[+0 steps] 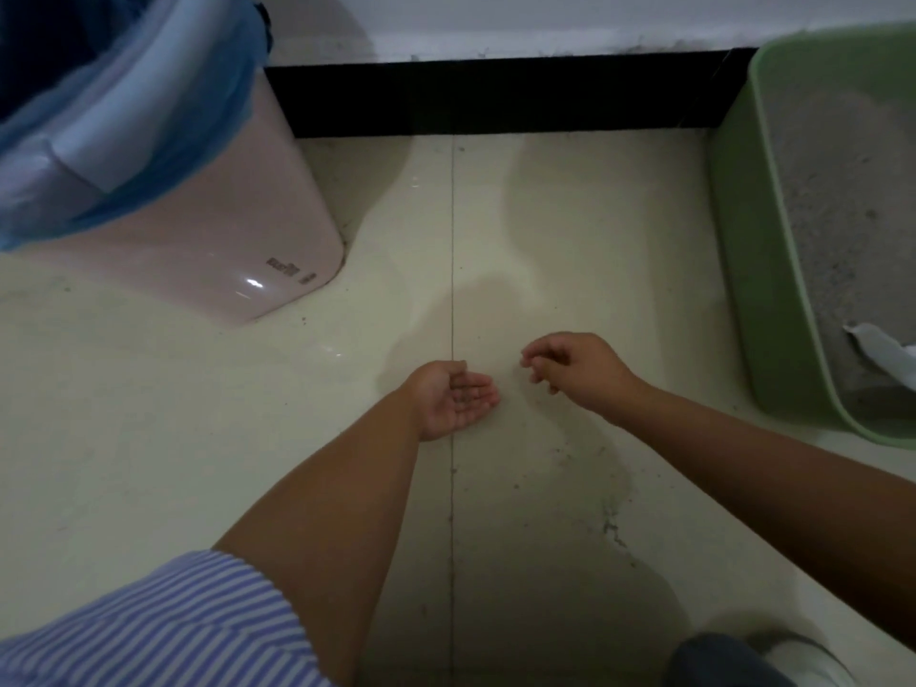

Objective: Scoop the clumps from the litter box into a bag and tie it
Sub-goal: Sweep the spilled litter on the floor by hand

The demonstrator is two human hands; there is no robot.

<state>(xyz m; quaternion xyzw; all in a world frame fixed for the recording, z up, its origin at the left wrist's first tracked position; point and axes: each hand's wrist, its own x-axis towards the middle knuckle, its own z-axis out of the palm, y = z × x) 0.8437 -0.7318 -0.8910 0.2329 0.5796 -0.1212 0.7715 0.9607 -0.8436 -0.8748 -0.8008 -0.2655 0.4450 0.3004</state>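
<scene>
Both hands are empty: the left hand [458, 399] lies palm up with relaxed fingers, the right hand [570, 369] hangs loosely curled, holding nothing. The litter box [743, 290] stands at the floor's right edge, its long axis toward the wall, nearer to the right hand. The bag [148, 156] lines the bin [223, 250] at the far left corner.

I look down at a pale, glossy tiled floor [570, 230] with one thin grout line [452, 250] and scattered dark specks. A black skirting board [495, 96] runs beneath a white wall [545, 17]. Light is dim.
</scene>
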